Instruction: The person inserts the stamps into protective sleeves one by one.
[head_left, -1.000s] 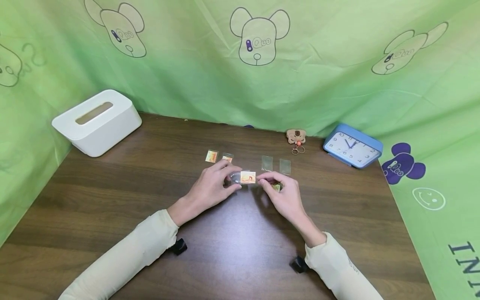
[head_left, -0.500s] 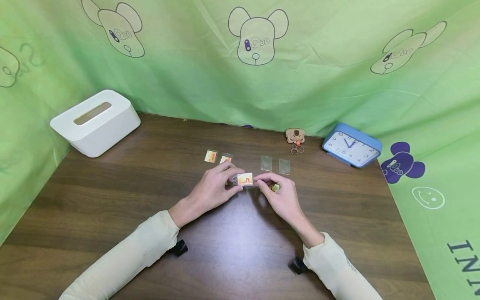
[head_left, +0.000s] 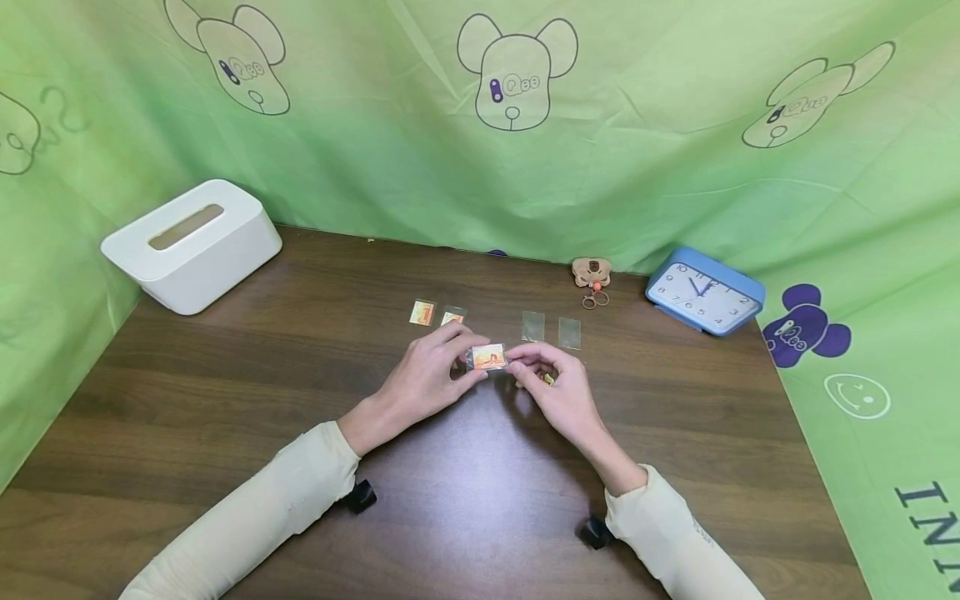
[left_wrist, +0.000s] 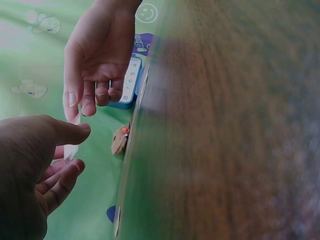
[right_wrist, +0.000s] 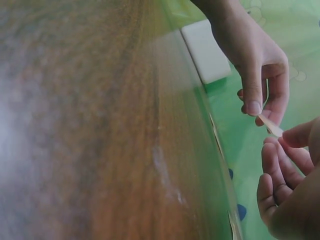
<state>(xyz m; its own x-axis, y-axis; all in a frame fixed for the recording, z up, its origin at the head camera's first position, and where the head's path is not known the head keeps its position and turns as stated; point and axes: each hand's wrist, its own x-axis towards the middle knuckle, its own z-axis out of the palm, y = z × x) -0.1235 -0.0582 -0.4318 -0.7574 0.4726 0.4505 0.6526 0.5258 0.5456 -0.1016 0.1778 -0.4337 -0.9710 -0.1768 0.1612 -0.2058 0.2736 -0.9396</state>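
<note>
My left hand grips the left end of a small clear plastic sleeve, with a white and orange picture card showing in it. From the other side, my right hand pinches the card's right edge between thumb and index finger. In the right wrist view the card appears nearly edge-on, bridging the two hands. Partly hidden below the right hand is a small yellow-green piece. Beyond the left hand lie two sleeved cards, the left card in full sight and the right card partly covered by the fingers.
Two clear sleeves, a left sleeve and a right sleeve, lie beyond the right hand. A bear keychain and a blue clock stand at the back right. A white tissue box occupies the back left of the wooden table.
The card has shifted left, deeper into the sleeve by the left hand, and less bare sleeve shows. My right hand has followed slightly left; the left hand stays nearly still.
</note>
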